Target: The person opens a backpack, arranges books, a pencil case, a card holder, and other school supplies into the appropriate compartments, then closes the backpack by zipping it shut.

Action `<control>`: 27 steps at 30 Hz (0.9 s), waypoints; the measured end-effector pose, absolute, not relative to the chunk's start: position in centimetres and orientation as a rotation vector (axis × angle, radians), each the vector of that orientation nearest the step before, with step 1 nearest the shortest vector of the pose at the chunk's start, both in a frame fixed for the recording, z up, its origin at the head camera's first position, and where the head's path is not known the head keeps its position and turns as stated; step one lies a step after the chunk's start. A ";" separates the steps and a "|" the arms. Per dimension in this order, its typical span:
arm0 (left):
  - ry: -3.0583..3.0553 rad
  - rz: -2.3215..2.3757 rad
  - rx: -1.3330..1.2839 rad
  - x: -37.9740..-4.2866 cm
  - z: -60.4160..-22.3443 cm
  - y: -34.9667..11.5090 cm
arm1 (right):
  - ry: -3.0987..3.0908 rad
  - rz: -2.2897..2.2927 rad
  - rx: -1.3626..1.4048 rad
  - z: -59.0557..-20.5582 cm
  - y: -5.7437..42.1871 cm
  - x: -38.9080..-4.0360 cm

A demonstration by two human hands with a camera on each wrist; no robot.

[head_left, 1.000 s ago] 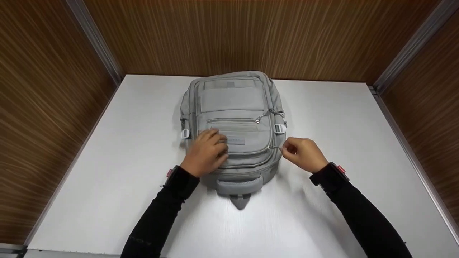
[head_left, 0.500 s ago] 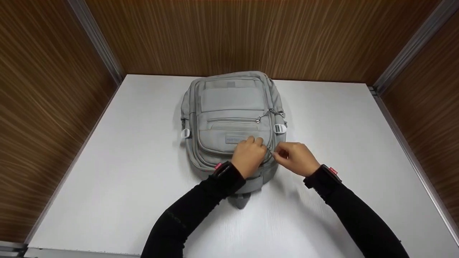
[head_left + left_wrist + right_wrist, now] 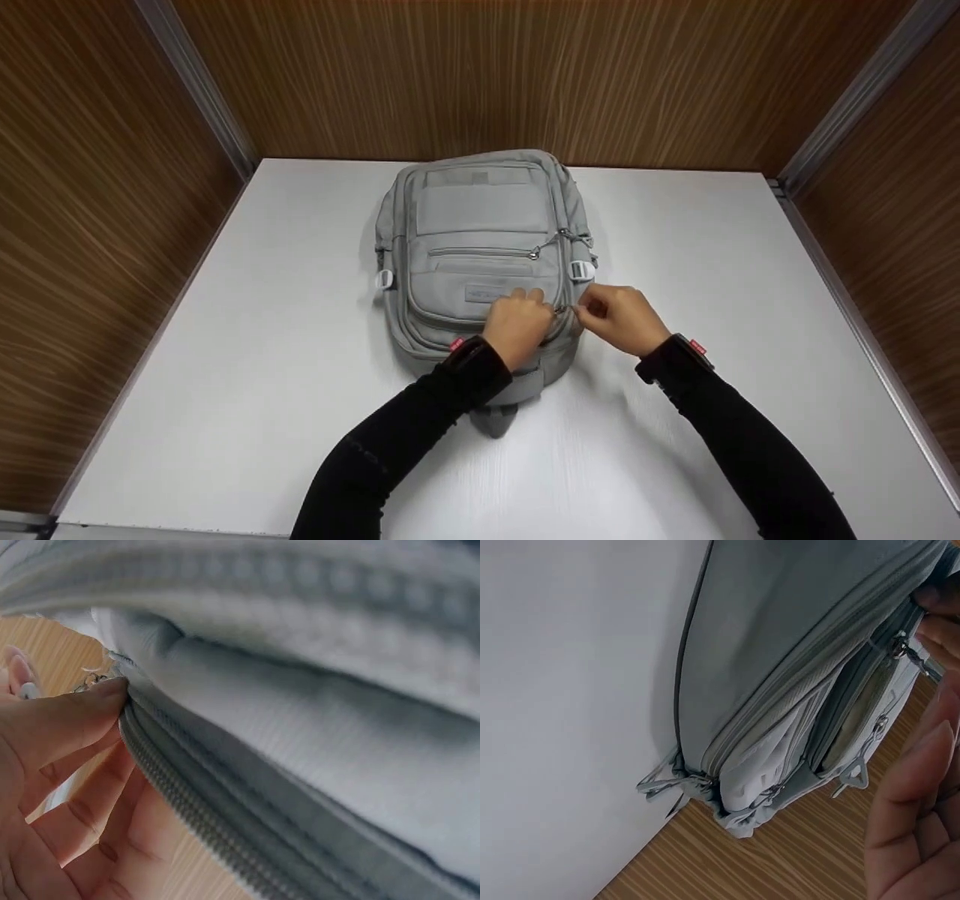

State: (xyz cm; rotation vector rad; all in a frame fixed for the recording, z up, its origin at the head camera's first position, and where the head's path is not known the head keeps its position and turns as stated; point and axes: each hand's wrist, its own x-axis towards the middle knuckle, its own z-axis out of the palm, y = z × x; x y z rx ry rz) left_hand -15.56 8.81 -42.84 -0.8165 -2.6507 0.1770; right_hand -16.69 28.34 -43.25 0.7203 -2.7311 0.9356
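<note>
A light grey backpack (image 3: 480,210) lies on the white table, its front pockets facing up and its top handle (image 3: 525,390) towards me. My left hand (image 3: 517,326) is at the front pocket's right corner. In the left wrist view its thumb and fingers pinch the fabric edge beside the zipper teeth (image 3: 187,810), where the pocket gapes. My right hand (image 3: 622,319) is at the bag's right side, thumb and forefinger pinching a zipper pull (image 3: 922,664). That pull hangs from a metal slider (image 3: 898,646) on the pocket's zipper, close to the left fingertips.
A second zipper pull (image 3: 534,255) sits on a small horizontal front pocket. White buckles, one of them the right buckle (image 3: 583,271), flank the bag. Brown wood-grain panels (image 3: 480,82) wall the white table (image 3: 300,262) at the back and sides.
My left hand has moved right, from the pocket's left part to its corner beside the zipper slider. My right hand has shifted slightly left, still holding the pull, closer to the bag.
</note>
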 end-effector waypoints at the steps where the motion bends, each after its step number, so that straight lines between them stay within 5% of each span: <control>1: -2.650 0.171 -0.824 -15.7 -42.8 8.5 | -2.736 0.930 0.706 -43.2 28.4 -16.9; 27: -2.623 -0.283 -1.056 -16.5 -42.6 -1.5 | -2.801 0.873 0.759 -42.8 26.3 -18.9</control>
